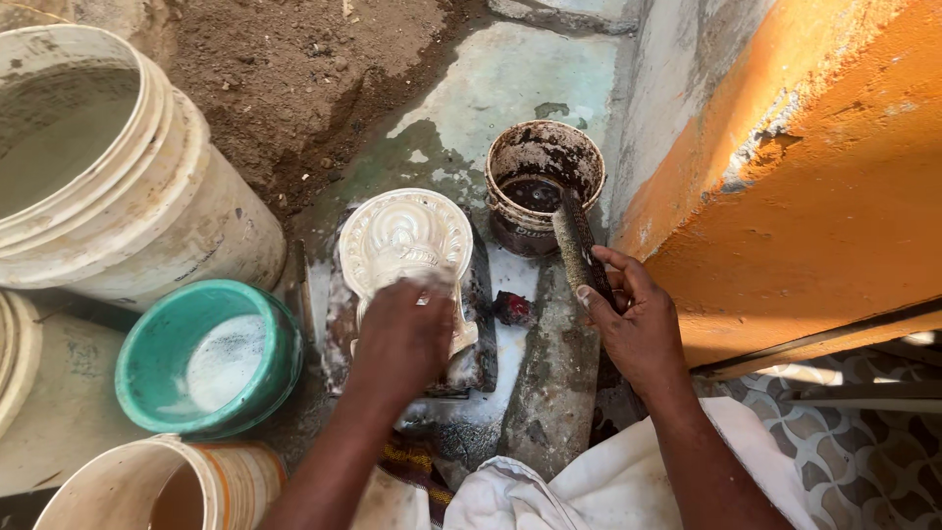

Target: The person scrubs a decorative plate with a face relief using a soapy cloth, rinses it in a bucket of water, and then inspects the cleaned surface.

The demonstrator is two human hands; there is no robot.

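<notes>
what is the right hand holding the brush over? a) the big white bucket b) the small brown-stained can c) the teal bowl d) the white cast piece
b: the right hand holds the brush with its bristle end reaching over the rim of the stained can, which has dark liquid inside; the left hand rests on the white cast piece.

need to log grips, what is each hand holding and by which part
Right hand grips a dark brush by its lower end. Left hand rests on the white ornate plaster cast; any grip is hidden.
</notes>
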